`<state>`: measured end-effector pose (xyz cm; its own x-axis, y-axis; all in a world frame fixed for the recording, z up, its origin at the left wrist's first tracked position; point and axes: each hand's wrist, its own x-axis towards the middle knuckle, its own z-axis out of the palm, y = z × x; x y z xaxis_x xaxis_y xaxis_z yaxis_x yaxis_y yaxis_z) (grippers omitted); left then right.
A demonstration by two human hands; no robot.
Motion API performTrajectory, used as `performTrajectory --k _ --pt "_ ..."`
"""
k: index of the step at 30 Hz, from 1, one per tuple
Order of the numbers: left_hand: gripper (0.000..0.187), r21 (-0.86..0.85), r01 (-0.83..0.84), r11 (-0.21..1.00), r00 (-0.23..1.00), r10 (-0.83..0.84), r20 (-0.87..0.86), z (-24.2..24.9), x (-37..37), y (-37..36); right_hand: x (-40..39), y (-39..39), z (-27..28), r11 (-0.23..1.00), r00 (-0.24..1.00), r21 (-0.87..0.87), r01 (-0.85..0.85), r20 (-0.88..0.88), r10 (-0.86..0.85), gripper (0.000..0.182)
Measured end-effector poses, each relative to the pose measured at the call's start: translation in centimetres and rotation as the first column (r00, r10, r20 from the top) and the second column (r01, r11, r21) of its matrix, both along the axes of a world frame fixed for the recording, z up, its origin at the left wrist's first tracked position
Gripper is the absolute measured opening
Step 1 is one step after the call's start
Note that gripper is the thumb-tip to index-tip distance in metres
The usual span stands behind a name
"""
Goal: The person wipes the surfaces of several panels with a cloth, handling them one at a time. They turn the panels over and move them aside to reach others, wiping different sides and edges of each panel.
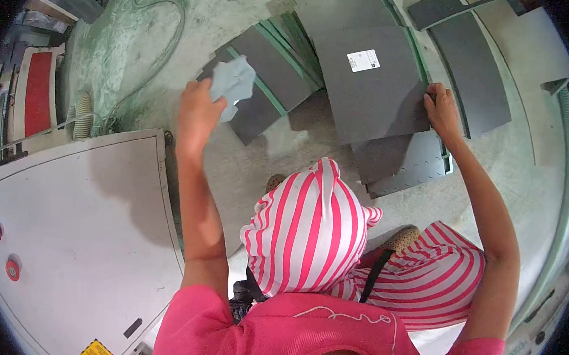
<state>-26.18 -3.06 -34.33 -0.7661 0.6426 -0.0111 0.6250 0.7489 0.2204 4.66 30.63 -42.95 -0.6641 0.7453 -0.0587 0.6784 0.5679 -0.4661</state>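
Note:
My left hand (pixel 200 112) is closed on a crumpled pale blue cloth (pixel 233 81), raised to the left of the dark panels. My right hand (pixel 443 111) has its fingers curled at the right edge of a large dark grey panel (pixel 376 95), on top of a stack. A white label (pixel 363 60) is stuck to that panel's face. Below its lower edge, another dark panel with a row of small curved marks (pixel 407 169) shows partly. Left of the stack, under the cloth, are more dark panels with green edges (pixel 276 65).
A white machine cabinet (pixel 78 203) with red buttons stands at the left. A hose (pixel 176 31) runs over the dusty floor. Further dark panels (pixel 473 75) lie at the right, near a pale green pipe (pixel 568 164). My knees in striped trousers (pixel 310 232) are close below the stack.

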Motion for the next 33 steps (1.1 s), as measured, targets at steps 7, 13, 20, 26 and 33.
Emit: performTrajectory --k 7,13,20,26,33 --pt "0.046 0.256 0.286 0.923 0.958 -0.282 -0.053 -11.1 4.8 5.5 -0.1 0.0 0.0 0.999 0.999 0.033 -0.039 -0.035 0.040 0.024" --pt "0.044 0.153 0.188 0.970 0.958 -0.147 -0.248 -12.8 -1.7 6.4 -0.6 -0.4 0.6 0.999 1.000 0.047 -0.009 0.012 0.008 0.022" --pt "0.041 0.118 -0.014 0.993 0.953 0.049 -0.299 -13.7 -7.2 4.1 -0.7 0.0 0.6 0.998 0.999 0.048 -0.038 0.027 0.037 0.020" --pt "0.044 0.203 0.042 0.978 0.974 0.005 -0.226 -11.9 2.7 -0.4 -0.5 0.0 0.4 0.995 0.998 0.089 -0.042 0.040 0.038 0.018" --pt "0.046 0.260 0.097 0.961 0.977 -0.043 -0.207 -12.3 4.2 2.8 -0.9 -0.3 0.4 0.992 0.998 0.122 -0.033 0.048 0.027 0.018"
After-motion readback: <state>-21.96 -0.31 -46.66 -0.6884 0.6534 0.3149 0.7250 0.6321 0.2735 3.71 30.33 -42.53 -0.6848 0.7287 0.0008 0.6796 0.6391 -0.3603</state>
